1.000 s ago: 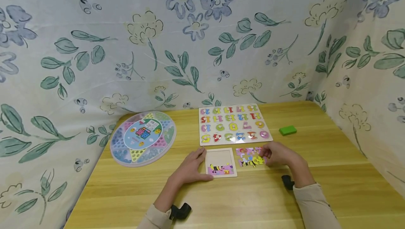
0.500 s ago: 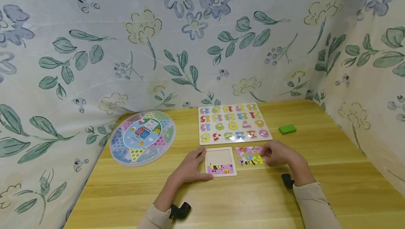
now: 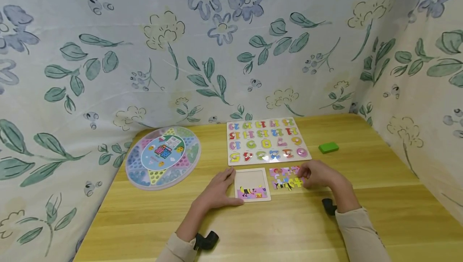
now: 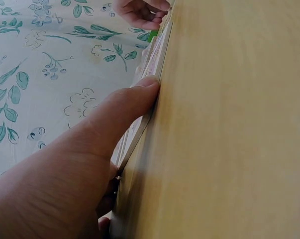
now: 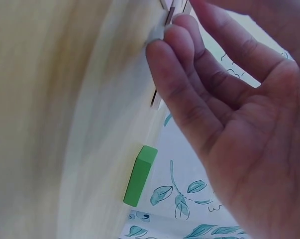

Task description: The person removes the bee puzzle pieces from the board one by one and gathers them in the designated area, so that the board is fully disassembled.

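L hand [image 3: 218,189] on the L side of the square pale-wood puzzle frame [image 3: 249,177] – thumb along near edge, fingers bent at far-L corner, spread wide w/ frame held btwn them. Frame lies flat on yellow wood-grain table [image 3: 253,230]; purple bee-picture strip [image 3: 252,193] fills its near part, rest of recess is bare wood.

R hand [image 3: 318,175] at the R end of the loose purple-and-yellow jigsaw pcs [image 3: 285,181], just R of frame. Fingers curled, tips bunched, nearly closed – can't tell if a pc is in them; R wrist view doesn't show it.

Behind frame + pcs: white rectangular board w/ coloured numerals [image 3: 258,144], flat. Green rectangular block [image 3: 328,148] to R of board, beyond R hand. Round clear-and-pastel game disc w/ blue centre label [image 3: 163,152] far L, well apart from frame. Both arms in beige sleeves [image 3: 361,236], black wrist mounts [image 3: 207,241] on. White floral cloth [image 3: 224,73] behind table.
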A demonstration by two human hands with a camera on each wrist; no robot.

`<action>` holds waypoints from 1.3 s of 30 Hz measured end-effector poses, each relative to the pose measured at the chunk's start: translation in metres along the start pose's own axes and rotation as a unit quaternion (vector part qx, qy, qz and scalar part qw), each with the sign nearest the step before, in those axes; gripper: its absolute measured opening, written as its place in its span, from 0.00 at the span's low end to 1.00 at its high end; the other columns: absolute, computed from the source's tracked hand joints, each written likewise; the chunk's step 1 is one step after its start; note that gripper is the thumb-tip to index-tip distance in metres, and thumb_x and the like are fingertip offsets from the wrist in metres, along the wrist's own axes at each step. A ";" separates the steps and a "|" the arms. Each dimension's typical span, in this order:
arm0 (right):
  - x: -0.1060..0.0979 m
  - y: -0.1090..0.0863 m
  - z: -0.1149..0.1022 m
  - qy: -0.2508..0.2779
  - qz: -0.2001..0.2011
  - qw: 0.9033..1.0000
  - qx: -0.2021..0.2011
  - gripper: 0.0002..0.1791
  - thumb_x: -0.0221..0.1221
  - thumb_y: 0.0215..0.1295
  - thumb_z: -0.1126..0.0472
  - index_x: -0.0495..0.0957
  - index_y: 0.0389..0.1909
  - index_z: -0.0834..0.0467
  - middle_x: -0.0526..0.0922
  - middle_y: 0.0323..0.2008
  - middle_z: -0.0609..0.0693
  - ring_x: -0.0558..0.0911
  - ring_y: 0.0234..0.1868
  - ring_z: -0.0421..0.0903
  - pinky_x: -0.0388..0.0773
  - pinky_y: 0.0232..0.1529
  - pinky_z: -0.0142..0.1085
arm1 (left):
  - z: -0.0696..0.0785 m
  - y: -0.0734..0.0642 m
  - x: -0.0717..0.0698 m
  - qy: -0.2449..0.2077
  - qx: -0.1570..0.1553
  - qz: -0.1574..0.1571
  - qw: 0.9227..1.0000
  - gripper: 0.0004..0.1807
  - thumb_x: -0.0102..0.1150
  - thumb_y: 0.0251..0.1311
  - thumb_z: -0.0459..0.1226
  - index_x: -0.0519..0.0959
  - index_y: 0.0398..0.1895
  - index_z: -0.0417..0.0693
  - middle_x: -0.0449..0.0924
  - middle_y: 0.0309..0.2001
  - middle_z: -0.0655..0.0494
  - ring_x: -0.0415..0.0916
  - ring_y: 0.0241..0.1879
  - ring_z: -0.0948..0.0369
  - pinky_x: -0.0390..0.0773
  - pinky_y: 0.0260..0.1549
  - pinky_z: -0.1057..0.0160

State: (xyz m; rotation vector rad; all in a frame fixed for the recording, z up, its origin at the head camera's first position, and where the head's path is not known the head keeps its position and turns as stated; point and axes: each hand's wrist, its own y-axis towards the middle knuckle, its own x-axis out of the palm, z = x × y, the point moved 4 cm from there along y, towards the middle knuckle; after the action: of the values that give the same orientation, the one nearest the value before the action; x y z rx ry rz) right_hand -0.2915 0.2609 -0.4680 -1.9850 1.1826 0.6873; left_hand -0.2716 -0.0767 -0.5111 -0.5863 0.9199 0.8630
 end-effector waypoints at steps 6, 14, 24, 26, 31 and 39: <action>0.001 0.002 -0.001 0.011 0.003 1.000 0.002 0.13 0.68 0.48 0.70 0.80 0.37 0.62 0.79 0.33 0.52 0.74 0.34 0.45 0.74 0.35 0.35 | -0.001 0.000 0.001 0.000 -0.002 0.001 1.000 0.61 0.63 0.48 0.67 0.48 0.78 0.47 0.43 0.79 0.53 0.41 0.78 0.53 0.49 0.75 0.48; 0.008 0.007 -0.011 0.011 0.021 1.000 -0.019 0.15 0.69 0.46 0.70 0.80 0.38 0.62 0.78 0.31 0.51 0.73 0.33 0.44 0.73 0.32 0.33 | 0.000 0.000 0.001 0.001 0.000 0.000 1.000 0.61 0.63 0.48 0.67 0.48 0.78 0.46 0.44 0.79 0.53 0.42 0.78 0.53 0.49 0.75 0.48; 0.020 0.012 -0.040 0.034 0.013 0.998 -0.060 0.18 0.71 0.47 0.69 0.79 0.41 0.65 0.77 0.32 0.54 0.74 0.34 0.46 0.74 0.31 0.31 | 0.000 0.000 0.001 0.006 0.001 0.000 1.000 0.61 0.62 0.49 0.67 0.48 0.78 0.46 0.43 0.79 0.53 0.42 0.78 0.53 0.49 0.75 0.48; 0.023 0.013 -0.045 0.035 0.012 0.997 -0.063 0.19 0.71 0.47 0.69 0.79 0.42 0.65 0.77 0.32 0.54 0.74 0.34 0.46 0.73 0.31 0.30 | 0.000 0.000 0.001 0.007 0.003 -0.001 1.000 0.61 0.62 0.49 0.67 0.48 0.77 0.45 0.44 0.79 0.52 0.42 0.78 0.53 0.49 0.75 0.48; 0.029 0.014 -0.059 0.031 0.018 0.997 -0.075 0.18 0.71 0.48 0.69 0.79 0.41 0.65 0.77 0.31 0.54 0.73 0.33 0.45 0.73 0.29 0.29 | -0.001 0.000 0.001 0.009 0.003 0.000 1.000 0.61 0.63 0.49 0.67 0.48 0.77 0.45 0.44 0.79 0.52 0.42 0.78 0.53 0.49 0.75 0.48; 0.052 0.024 -0.085 -0.004 0.013 0.993 -0.113 0.19 0.72 0.46 0.69 0.80 0.41 0.66 0.77 0.28 0.51 0.73 0.30 0.41 0.72 0.30 0.29 | -0.001 0.001 0.002 0.021 0.010 0.007 1.000 0.60 0.63 0.49 0.67 0.49 0.77 0.44 0.45 0.79 0.50 0.44 0.78 0.51 0.51 0.74 0.47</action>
State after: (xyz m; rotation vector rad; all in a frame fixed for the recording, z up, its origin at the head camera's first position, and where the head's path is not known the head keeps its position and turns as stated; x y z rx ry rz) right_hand -0.2832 0.1591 -0.4622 -2.1521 1.1707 0.8760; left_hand -0.2722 -0.0767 -0.5134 -0.5841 0.9702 0.8558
